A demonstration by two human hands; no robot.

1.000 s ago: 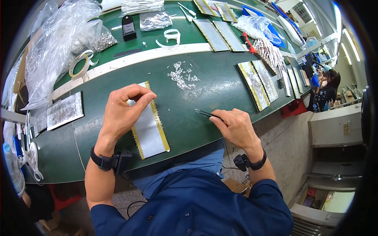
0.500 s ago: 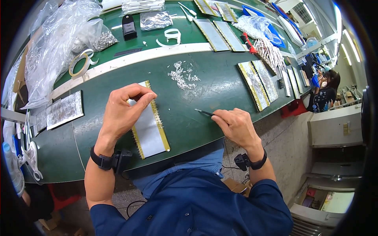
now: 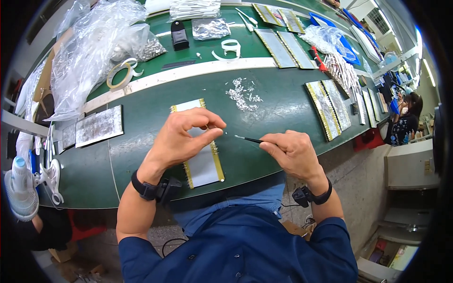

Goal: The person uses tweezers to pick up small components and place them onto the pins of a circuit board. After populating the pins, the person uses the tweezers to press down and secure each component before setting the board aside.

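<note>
My left hand (image 3: 188, 137) hovers over a flat grey plate (image 3: 204, 167) with yellow strips and small spiky pieces along its long edges. Its thumb and forefinger are pinched together; what they hold, if anything, is too small to make out. In my right hand (image 3: 295, 151) is a slim black-handled tool (image 3: 251, 139) with a thin pale tip, gripped between thumb and fingers. That tip points left and ends just short of the left fingertips. Beyond the hands, a loose pile of small silvery white pieces (image 3: 244, 96) lies on the green bench (image 3: 155, 101).
Paired edged plates (image 3: 330, 108) lie at the right, and grey-mottled plates (image 3: 99, 126) at the left. A pale rail (image 3: 188, 73) crosses the bench. Behind it are plastic bags (image 3: 89, 56), a tape roll (image 3: 120, 76) and a black pouch (image 3: 179, 37). A small fan (image 3: 21, 188) stands far left.
My left hand has moved right and nearer to me. The right hand has brought the tool left, so its tip and the left fingertips are now close. The whole view has shifted.
</note>
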